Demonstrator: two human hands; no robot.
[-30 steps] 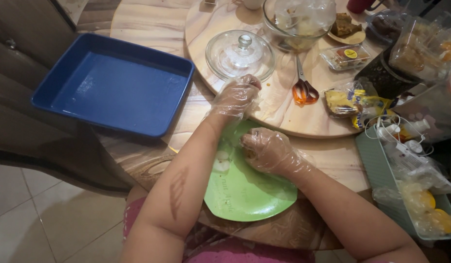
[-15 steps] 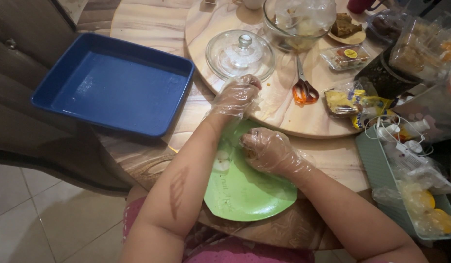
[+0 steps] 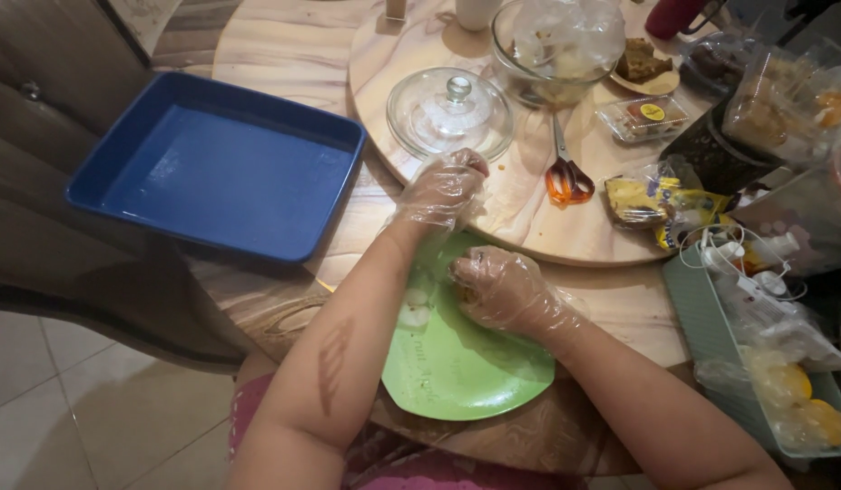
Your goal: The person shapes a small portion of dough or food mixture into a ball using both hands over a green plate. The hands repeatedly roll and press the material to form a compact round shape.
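A round wood-grain table (image 3: 284, 45) carried a green plate (image 3: 457, 372) beneath the gloved fingers (image 3: 466, 272), a blue baking tray (image 3: 221, 168) left of them, a wooden turntable (image 3: 529, 218) beyond them, and a green basket (image 3: 702, 308) to their right.

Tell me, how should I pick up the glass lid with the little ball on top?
Take the glass lid by its round knob, pinching it with fingertips and coming straight down from above. The lid sits flat on the wooden turntable, dome side up, so its rim is low and probably slippery, while the knob sticks up clear in the middle. Lift straight up; the glass bowl stands close behind.
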